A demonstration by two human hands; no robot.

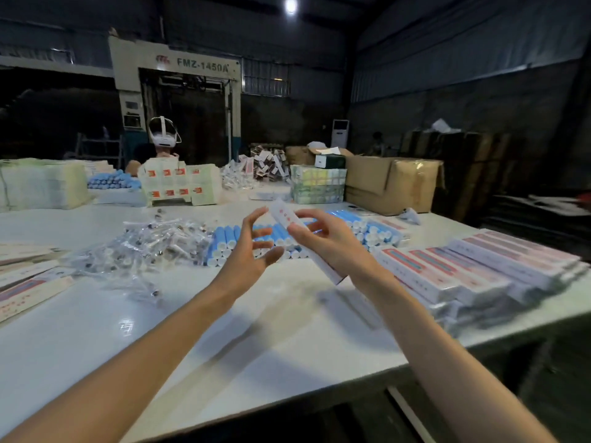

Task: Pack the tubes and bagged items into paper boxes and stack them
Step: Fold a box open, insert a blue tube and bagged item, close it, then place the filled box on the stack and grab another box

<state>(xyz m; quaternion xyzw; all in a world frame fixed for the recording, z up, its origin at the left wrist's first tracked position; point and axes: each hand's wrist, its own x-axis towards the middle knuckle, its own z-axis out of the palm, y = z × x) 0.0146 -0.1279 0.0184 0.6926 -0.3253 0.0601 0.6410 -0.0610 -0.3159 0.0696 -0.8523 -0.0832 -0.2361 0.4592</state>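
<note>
My right hand (326,241) grips a long white paper box (286,215) with red marks, tilted above the white table (224,330). My left hand (252,247) hovers just left of the box with fingers spread, holding nothing. Behind my hands lies a row of blue tubes with white caps (224,247). A heap of clear bagged items (150,247) sits to the left of the tubes. Packed white-and-red boxes (479,266) are stacked at the right edge of the table.
Flat unfolded boxes (25,282) lie at the far left. Across the table a person wearing a white headset (163,135) sits behind stacks of printed cartons (179,183). Brown cardboard cases (390,183) stand at the back right.
</note>
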